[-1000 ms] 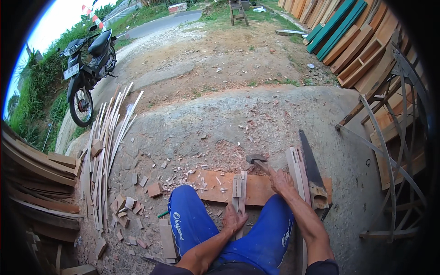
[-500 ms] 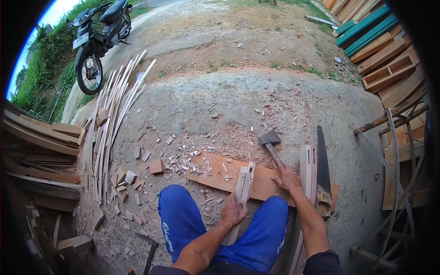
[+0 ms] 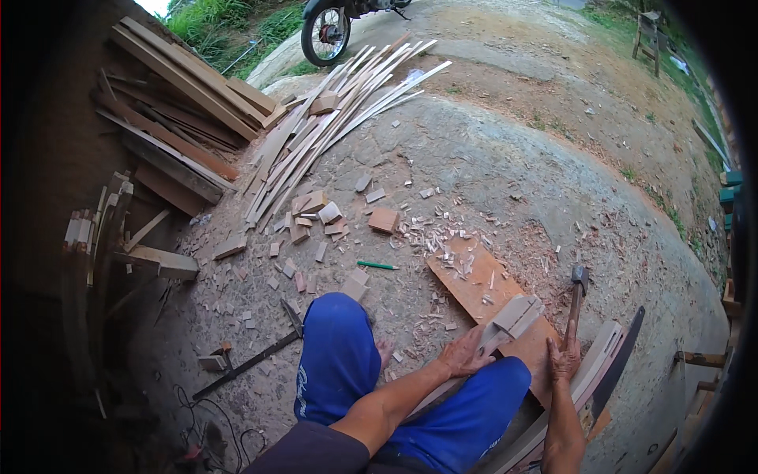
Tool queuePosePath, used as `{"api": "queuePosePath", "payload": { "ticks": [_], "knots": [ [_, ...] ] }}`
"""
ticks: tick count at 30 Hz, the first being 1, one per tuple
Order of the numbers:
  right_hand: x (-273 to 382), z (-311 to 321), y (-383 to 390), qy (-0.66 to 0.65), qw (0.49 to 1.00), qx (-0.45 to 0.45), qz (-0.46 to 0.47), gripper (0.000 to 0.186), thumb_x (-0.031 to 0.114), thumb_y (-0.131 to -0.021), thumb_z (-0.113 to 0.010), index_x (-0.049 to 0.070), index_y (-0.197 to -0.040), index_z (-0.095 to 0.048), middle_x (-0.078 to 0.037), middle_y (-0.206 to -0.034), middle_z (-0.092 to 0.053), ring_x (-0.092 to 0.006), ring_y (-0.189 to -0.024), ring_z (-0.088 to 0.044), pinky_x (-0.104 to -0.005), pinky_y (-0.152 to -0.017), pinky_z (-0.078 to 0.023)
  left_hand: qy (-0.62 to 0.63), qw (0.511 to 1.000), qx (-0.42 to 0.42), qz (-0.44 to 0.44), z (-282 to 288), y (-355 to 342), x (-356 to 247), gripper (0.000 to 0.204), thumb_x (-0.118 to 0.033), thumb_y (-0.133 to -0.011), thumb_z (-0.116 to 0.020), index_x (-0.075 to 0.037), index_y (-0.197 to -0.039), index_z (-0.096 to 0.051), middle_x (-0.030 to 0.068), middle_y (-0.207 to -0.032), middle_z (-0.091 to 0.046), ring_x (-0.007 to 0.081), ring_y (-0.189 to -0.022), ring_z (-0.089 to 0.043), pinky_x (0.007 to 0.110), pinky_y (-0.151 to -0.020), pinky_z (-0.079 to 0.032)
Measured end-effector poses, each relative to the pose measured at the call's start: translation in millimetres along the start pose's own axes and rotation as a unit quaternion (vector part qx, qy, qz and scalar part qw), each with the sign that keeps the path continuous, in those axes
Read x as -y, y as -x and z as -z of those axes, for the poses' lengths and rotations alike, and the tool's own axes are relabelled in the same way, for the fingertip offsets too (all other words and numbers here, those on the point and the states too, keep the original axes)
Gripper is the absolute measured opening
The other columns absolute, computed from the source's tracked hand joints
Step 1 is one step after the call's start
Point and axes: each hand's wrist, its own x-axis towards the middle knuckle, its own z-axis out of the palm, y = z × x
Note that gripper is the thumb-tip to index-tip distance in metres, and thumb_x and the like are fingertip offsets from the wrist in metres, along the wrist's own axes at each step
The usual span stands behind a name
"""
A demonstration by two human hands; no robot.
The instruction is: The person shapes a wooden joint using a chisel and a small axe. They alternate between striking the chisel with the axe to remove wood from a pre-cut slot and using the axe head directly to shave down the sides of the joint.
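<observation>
Clasping wood point(image 3: 517, 315) over the board's point(image 3: 535, 347) near edge, the left hand point(image 3: 464, 353) may let it slip if its hold slackens; the right hand point(image 3: 563, 361) touches the hammer point(image 3: 576, 297), grip unclear.

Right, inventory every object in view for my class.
Board: one, orange-brown, right of centre
Slotted wood: count unclear, pale, crossing over board
Hammer-like tool: one, brown-handled, right of board
Saw: one, dark, lower right
Timbers: several, pale, beside saw
Pencil: one, green, left of board
L-shaped tool: one, dark, lower left
Offcuts: many, brown, centre-left
Strips: many, pale, upper left
Stacked boards: several, brown, left
Motorcycle: one, dark, top edge
Cables: count unclear, dark, lower left
Stand: one, brown, upper right
Trouser legs: two, blue, bottom
Left hand: one, bare, on slotted wood
Right hand: one, bare, at hammer-like tool
</observation>
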Motion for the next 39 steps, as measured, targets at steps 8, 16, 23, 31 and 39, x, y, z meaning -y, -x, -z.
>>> {"api": "queuePosePath", "payload": {
  "ticks": [8,16,23,31,39],
  "knots": [
    [-8.6,-1.1,0.0,0.02,0.999,0.027,-0.014,0.09,0.042,-0.084,-0.079,0.032,-0.161,-0.033,-0.018,-0.106,-0.064,-0.0392,-0.096,-0.064,-0.049,-0.084,-0.051,-0.044,0.996,0.038,0.067,39.8,87.0,22.3,0.094,-0.054,-0.088,-0.069,-0.006,-0.158,-0.029,0.0263,-0.154,-0.043,0.0431,-0.14,-0.046,0.049,-0.116,-0.039],
    [-3.6,2.1,-0.8,-0.006,1.0,0.022,0.018,0.091,0.04,-0.085,-0.078,0.032,-0.162,-0.029,-0.019,-0.105,-0.063,-0.0415,-0.094,-0.062,-0.0492,-0.085,-0.05,-0.126,0.97,0.068,0.197,-2.9,192.1,59.0,0.094,-0.032,-0.083,-0.074,-0.012,-0.158,-0.02,0.0248,-0.14,-0.053,0.0484,-0.118,-0.06,0.058,-0.097,-0.05],
    [-4.8,1.3,-1.0,0.009,1.0,0.017,0.013,0.09,0.04,-0.085,-0.078,0.028,-0.161,-0.032,-0.017,-0.102,-0.063,-0.039,-0.095,-0.061,-0.0491,-0.085,-0.049,-0.102,0.974,-0.027,0.201,4.6,179.0,65.3,0.057,-0.015,-0.078,-0.07,-0.011,-0.128,-0.043,0.0206,-0.124,-0.062,0.048,-0.107,-0.065,0.061,-0.086,-0.053],
    [-0.4,4.8,-2.5,-0.023,0.999,0.025,0.023,0.089,0.04,-0.087,-0.077,0.024,-0.162,-0.031,-0.018,-0.114,-0.063,-0.0389,-0.104,-0.062,-0.0469,-0.093,-0.049,-0.029,0.966,-0.105,0.233,6.2,182.6,99.4,0.023,-0.018,-0.093,-0.058,-0.011,-0.115,-0.06,0.0174,-0.106,-0.069,0.0416,-0.102,-0.068,0.052,-0.085,-0.054],
    [-18.1,-6.0,-10.3,-0.031,0.996,0.059,0.067,0.081,0.035,-0.097,-0.068,0.011,-0.163,-0.027,-0.02,-0.16,-0.041,-0.0396,-0.142,-0.045,-0.0419,-0.115,-0.038,-0.046,0.968,-0.169,0.178,-38.9,197.7,148.8,0.016,-0.021,-0.089,-0.058,-0.013,-0.1,-0.066,0.0114,-0.096,-0.07,0.0327,-0.093,-0.068,0.045,-0.074,-0.055]
  ]
}}
